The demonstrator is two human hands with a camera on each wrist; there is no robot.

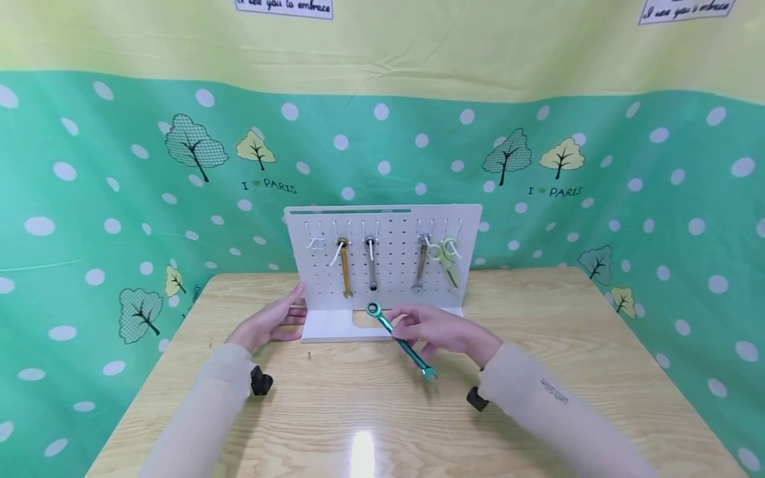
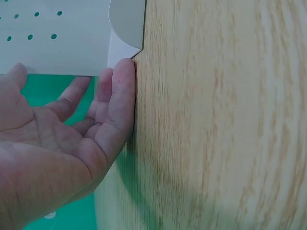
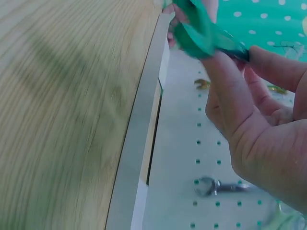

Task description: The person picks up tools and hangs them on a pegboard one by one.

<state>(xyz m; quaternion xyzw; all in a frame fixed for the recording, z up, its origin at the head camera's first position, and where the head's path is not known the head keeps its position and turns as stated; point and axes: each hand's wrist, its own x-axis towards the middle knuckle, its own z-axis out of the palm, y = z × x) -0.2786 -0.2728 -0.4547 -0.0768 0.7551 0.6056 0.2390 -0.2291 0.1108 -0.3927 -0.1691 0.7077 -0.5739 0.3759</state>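
My right hand (image 1: 433, 328) pinches a teal combination wrench (image 1: 406, 346) near its middle, in front of the white pegboard (image 1: 319, 282). The wrench slants, its ring end up toward the board and its open end down toward me. In the right wrist view, the wrench's near end (image 3: 196, 36) is blurred, with thumb and fingers around the shank. My left hand (image 1: 275, 322) touches the pegboard's left edge. In the left wrist view, the left fingers (image 2: 122, 96) reach along the board's side and base corner, loosely extended.
On the pegboard's hooks hang a gold wrench (image 1: 345, 271), a silver wrench (image 1: 372, 265), another metal wrench (image 1: 421, 265) and light green scissors (image 1: 447, 260). A wire hook (image 1: 315, 243) is at the far left. The board stands on a wooden table (image 1: 299, 425) before a green curtain (image 1: 382, 146).
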